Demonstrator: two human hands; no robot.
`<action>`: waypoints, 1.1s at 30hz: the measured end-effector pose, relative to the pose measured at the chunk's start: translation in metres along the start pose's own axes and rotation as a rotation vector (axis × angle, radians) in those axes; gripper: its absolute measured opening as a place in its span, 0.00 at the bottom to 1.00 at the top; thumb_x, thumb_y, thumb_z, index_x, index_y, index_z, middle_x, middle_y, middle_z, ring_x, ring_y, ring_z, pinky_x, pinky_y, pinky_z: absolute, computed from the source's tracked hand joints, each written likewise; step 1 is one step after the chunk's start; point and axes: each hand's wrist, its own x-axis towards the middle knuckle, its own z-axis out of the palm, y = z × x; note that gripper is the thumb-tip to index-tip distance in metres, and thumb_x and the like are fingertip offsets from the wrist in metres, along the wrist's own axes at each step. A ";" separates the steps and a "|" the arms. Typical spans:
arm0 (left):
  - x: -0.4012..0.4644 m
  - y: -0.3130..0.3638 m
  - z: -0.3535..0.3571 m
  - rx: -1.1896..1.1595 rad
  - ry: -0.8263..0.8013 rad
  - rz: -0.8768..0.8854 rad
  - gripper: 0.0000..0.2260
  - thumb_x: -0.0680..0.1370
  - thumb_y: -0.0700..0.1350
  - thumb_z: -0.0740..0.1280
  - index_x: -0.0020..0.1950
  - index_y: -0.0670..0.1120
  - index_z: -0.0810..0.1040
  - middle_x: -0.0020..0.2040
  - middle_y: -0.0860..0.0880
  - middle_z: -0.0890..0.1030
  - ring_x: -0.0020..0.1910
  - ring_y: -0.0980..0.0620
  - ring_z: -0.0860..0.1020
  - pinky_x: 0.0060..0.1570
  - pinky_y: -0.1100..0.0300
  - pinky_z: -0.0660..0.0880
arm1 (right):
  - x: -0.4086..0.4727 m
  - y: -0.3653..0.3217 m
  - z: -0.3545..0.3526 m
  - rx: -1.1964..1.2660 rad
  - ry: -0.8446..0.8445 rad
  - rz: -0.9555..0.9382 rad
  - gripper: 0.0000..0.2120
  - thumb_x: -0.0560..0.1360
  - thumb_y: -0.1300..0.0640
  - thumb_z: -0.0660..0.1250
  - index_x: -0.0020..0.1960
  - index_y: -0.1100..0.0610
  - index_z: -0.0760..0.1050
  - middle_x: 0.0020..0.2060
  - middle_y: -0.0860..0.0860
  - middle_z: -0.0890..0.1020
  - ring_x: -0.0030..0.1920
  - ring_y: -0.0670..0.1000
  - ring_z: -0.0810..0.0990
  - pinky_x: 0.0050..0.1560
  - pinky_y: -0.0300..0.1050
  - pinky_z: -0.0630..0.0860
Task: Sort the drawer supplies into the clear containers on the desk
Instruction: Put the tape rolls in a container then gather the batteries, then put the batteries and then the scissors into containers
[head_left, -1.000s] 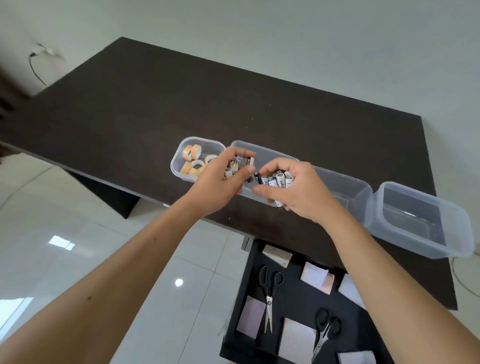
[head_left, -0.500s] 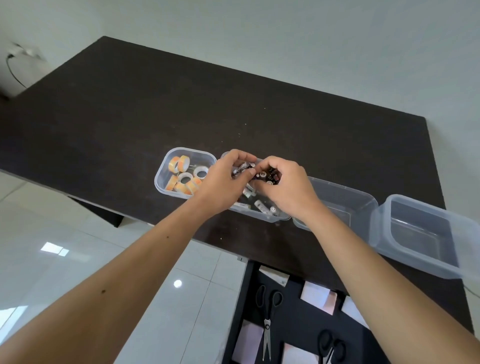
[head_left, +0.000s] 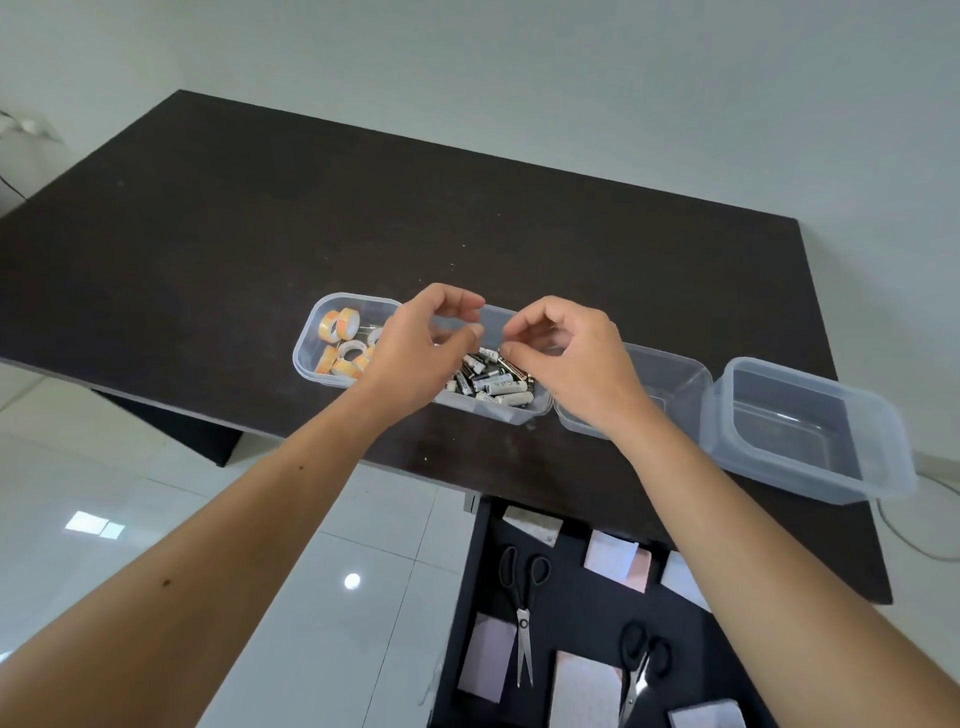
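Dark desk (head_left: 363, 218) on glossy white tiles (head_left: 337, 597), pale wall (head_left: 571, 78).

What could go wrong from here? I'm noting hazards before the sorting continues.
The battery container sits near the desk edge; a nudge from the right hand or left hand might tip it off. Both scissors in the open drawer lie loose, so reaching in blindly risks a jab.

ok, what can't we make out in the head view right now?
- Third container: contents hidden by the right hand and wrist.
- Tape container: right part covered by the left hand.
- Battery labels: too small to read.
- Drawer: cut off by the bottom edge and right forearm.
- Whether either hand holds anything: unclear.
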 end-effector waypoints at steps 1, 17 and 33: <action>-0.005 0.001 0.000 0.003 -0.005 0.009 0.10 0.83 0.43 0.70 0.63 0.52 0.79 0.57 0.55 0.84 0.50 0.51 0.87 0.51 0.43 0.85 | -0.005 -0.001 -0.003 0.003 0.006 -0.004 0.06 0.75 0.61 0.79 0.48 0.53 0.85 0.42 0.47 0.88 0.44 0.48 0.88 0.50 0.40 0.83; -0.140 -0.030 0.084 -0.209 -0.218 0.000 0.10 0.82 0.36 0.70 0.59 0.51 0.81 0.52 0.48 0.85 0.48 0.48 0.86 0.48 0.57 0.82 | -0.190 0.063 -0.058 0.023 0.002 0.183 0.06 0.75 0.59 0.79 0.49 0.51 0.85 0.44 0.47 0.88 0.45 0.46 0.87 0.44 0.41 0.84; -0.204 -0.127 0.170 0.286 -0.385 -0.070 0.17 0.77 0.40 0.77 0.63 0.53 0.81 0.53 0.52 0.79 0.44 0.55 0.78 0.49 0.60 0.80 | -0.299 0.216 -0.056 -0.168 -0.200 0.364 0.16 0.70 0.62 0.83 0.51 0.46 0.85 0.50 0.44 0.85 0.49 0.44 0.85 0.51 0.39 0.83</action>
